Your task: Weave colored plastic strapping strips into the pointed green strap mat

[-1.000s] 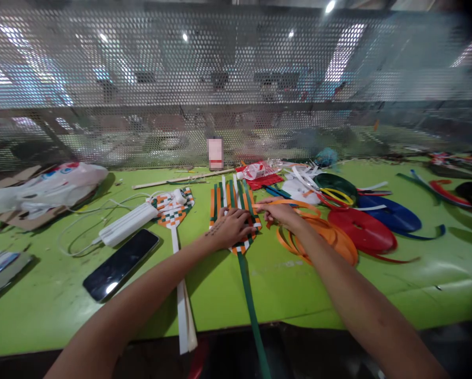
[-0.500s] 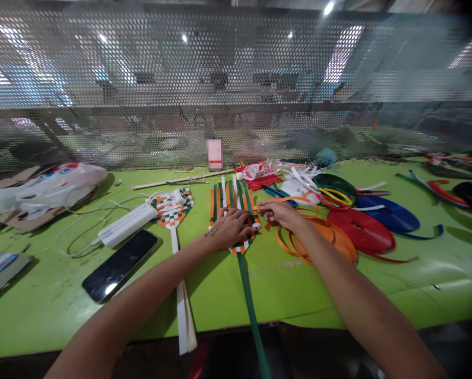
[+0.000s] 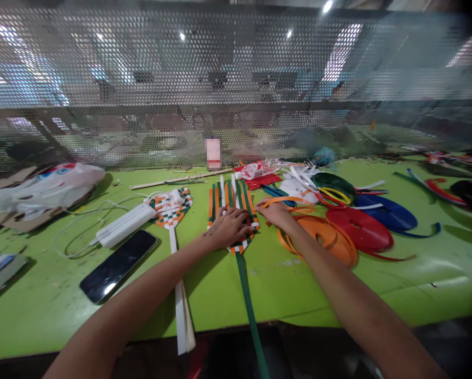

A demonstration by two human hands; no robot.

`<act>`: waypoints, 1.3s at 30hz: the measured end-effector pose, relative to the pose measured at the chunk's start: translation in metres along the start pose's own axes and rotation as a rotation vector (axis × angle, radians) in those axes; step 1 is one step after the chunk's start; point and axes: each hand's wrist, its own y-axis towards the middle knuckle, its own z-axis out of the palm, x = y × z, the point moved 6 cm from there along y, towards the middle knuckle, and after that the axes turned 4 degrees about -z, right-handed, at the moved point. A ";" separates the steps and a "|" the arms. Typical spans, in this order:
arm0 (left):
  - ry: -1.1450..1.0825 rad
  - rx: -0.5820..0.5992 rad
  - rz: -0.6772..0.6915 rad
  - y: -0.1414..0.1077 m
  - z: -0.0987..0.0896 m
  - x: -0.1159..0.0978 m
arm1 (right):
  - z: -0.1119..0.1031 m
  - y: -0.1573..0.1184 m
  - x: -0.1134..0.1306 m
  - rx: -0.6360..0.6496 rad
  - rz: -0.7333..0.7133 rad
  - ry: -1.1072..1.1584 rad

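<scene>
**Hand Positions at the Open-Ended Weave**

Change from the earlier frame: the left hand (image 3: 231, 227) remains flat on the unfinished weave (image 3: 230, 196), centre of the table (image 3: 212, 295). Its grip is spread and closed around nothing. The right hand (image 3: 277, 213) now lies more palm-down at the weave's right edge. Its fingertips are drawn together; whether its grip pinches the orange strip (image 3: 287, 200) cannot be told. The loops of the orange coil have shifted.

Count, left to right:
- Plastic bag (image 3: 62, 181): one.
- Phone (image 3: 117, 266): one, face up.
- White power pack (image 3: 126, 225): one, cabled.
- Woven pieces: two; the checked piece (image 3: 174, 210) with white tails, then the unfinished weave with one green tail (image 3: 248, 302).
- Coils: four; orange coil (image 3: 340, 247), green coil (image 3: 334, 181), red coil (image 3: 356, 226), blue coil (image 3: 393, 211).
</scene>
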 end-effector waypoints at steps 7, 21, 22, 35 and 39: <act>0.007 0.001 0.000 0.000 0.000 0.000 | -0.003 0.006 -0.006 -0.059 -0.022 0.043; -0.002 0.004 0.002 0.000 -0.001 -0.002 | 0.004 0.005 -0.021 0.000 0.278 0.568; -0.003 0.002 0.002 0.000 -0.002 -0.002 | 0.005 0.004 -0.020 0.002 0.279 0.575; -0.008 0.000 -0.004 -0.001 -0.002 -0.001 | 0.009 -0.006 -0.007 0.062 0.285 0.662; -0.009 -0.001 -0.006 -0.001 -0.002 -0.001 | 0.011 -0.005 -0.005 0.044 0.251 0.662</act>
